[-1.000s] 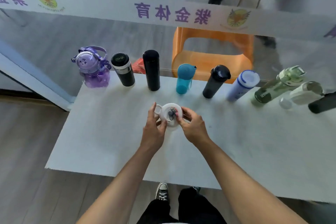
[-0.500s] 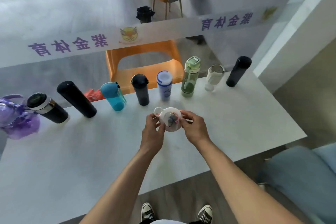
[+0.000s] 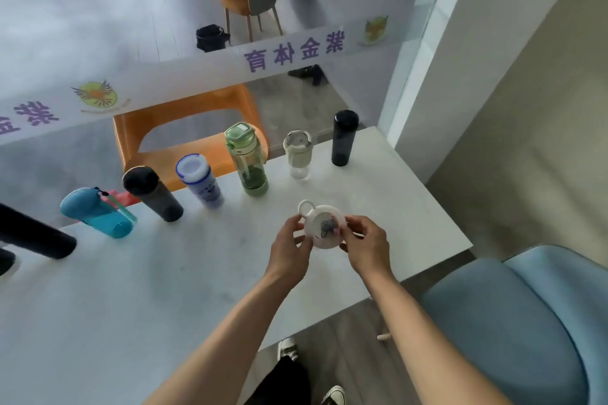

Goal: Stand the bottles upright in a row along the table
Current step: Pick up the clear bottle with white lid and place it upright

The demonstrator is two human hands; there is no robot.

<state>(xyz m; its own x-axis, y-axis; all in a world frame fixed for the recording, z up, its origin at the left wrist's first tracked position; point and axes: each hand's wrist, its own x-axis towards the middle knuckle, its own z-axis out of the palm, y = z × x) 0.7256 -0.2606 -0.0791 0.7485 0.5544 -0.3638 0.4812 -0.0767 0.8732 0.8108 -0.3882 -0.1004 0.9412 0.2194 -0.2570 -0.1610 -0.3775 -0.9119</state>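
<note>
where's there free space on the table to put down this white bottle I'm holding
Free: the near tabletop in front of the row, and the right end of the table between the black bottle and the right edge. Crowded: the far edge, from the teal bottle to the green bottle.

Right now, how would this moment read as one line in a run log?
left hand: holds white bottle | right hand: holds same bottle | row: green bottle, black bottle upright on table | state: white bottle not yet placed

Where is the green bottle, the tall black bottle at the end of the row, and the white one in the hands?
green bottle (image 3: 248, 161), head view, on its clear body.
tall black bottle (image 3: 343, 141), head view, mid-body.
white bottle (image 3: 324, 228), head view, on its round top, held by both hands.
</note>
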